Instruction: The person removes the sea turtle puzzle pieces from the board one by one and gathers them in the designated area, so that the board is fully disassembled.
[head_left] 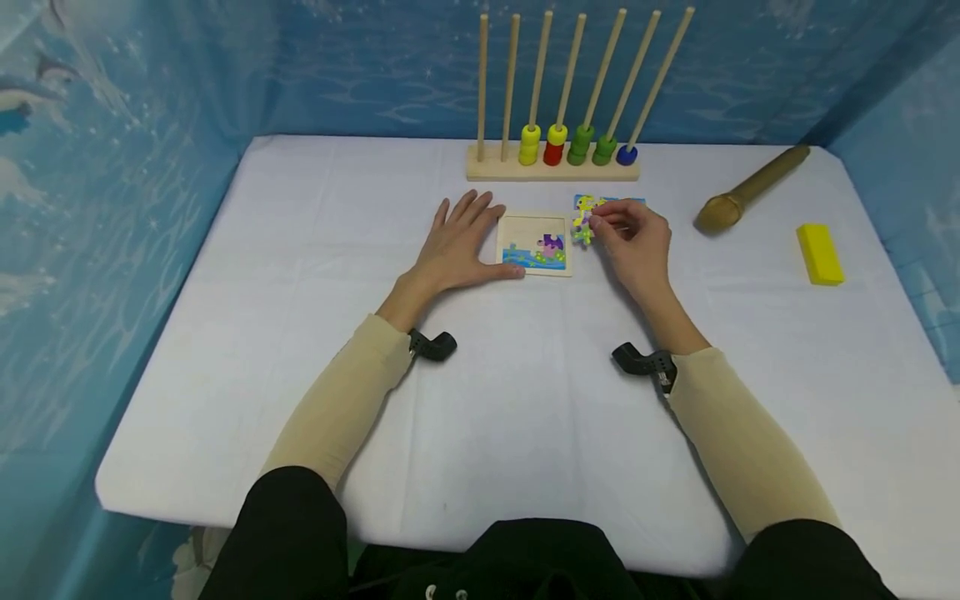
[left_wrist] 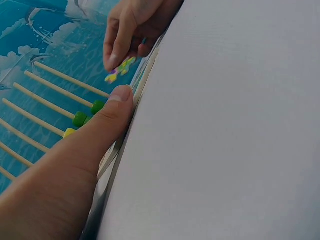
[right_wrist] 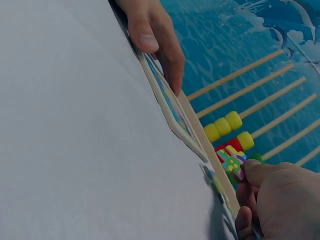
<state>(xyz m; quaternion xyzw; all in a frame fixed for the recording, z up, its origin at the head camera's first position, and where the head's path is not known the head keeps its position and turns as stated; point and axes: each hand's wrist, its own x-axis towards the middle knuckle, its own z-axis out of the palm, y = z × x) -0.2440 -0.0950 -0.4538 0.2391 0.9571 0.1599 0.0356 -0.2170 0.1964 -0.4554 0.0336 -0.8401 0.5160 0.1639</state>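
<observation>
The puzzle piece point(right_wrist: 232, 161) is pinched at its edge between thumb and fingers of the right hand point(head_left: 639, 242), off the wooden tray's point(head_left: 517, 227) two o'clock side — it looks light, thin and stiff, probably best held by its rim. Inside the tray, blue, purple and pink pieces point(head_left: 532, 258) fill roughly four to eight o'clock; bare wood shows toward twelve. The left hand point(head_left: 459, 247), fingers spread and gripping nothing, touches the tray's nine o'clock side. Beyond, toward twelve, stands a bead rack point(head_left: 552, 172).
</observation>
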